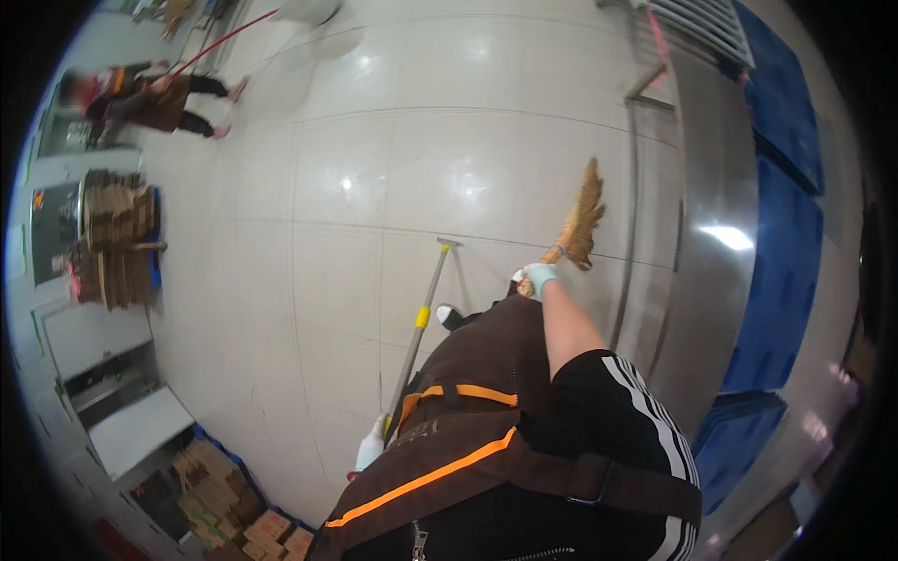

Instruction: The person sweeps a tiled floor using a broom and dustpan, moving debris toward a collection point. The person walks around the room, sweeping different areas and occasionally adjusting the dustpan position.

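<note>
My right hand (541,276), in a light glove, is closed round the handle of a straw broom (584,220). The broom's yellow-brown bristles fan out ahead of the hand, above the tiled floor. Lower on the left, my gloved left hand (372,443) holds the yellow end of a long grey pole, partly hidden by my apron. That pole belongs to a floor scraper (423,316) with a yellow collar midway and a narrow flat head on the floor ahead. One of my shoes (451,316) shows beside the pole.
A steel table (706,234) runs along my right, with blue panels (772,271) beyond it. At the far left another person (140,98) holds a long red pole. Stacked flattened cardboard (117,224) and more cardboard boxes (215,486) line the left side, near pale cabinets (98,341).
</note>
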A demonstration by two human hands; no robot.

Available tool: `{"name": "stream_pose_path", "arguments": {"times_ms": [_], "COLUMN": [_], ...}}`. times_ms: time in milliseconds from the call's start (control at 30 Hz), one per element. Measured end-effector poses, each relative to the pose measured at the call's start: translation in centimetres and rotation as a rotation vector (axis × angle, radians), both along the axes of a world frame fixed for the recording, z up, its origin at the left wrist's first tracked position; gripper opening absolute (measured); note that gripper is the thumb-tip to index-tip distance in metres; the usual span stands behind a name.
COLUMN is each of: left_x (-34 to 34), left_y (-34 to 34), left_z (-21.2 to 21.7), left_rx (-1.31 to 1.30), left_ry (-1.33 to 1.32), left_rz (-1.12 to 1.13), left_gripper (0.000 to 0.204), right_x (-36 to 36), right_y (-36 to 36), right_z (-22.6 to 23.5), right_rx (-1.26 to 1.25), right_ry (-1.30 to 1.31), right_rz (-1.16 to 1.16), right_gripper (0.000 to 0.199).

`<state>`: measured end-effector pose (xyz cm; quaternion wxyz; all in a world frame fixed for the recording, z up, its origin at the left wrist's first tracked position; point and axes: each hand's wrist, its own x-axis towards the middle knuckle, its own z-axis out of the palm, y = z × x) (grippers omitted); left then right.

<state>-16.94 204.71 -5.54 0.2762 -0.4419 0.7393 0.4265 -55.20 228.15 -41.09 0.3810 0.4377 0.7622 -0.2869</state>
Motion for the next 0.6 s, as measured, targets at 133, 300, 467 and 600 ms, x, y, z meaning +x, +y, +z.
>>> {"name": "stream_pose_path", "arguments": {"times_ms": [133,300,467,600], "left_x": [7.0,13.1,18.0,21.7], "left_y": [1.5,2.2,1.1,1.4], "left_z": [1.0,1.3,1.8,2.1], "left_rx": [0.071,0.078,0.071,0.068], "left_ry": [-0.025,-0.062,-0.113,-0.129], "left_rz": [0.316,0.475,0.553,0.639], "left_gripper": [0.048,0.048,0.048,0.048], "right_x": [10.1,24.2,26.8,24.6], "right_y": [-12.0,-24.5,-31.2,-27.4], "right_z": [3.6,6.5,9.5,13.1], "right_rx": [-0.151,-0.413,-0.979,-1.042], "right_ry": [-0.149,-0.500,-0.726,-0.532], "right_rz": [0.293,0.597,0.488,0.590], "right_gripper": [0.059,0.102,0.049,0.035]}}
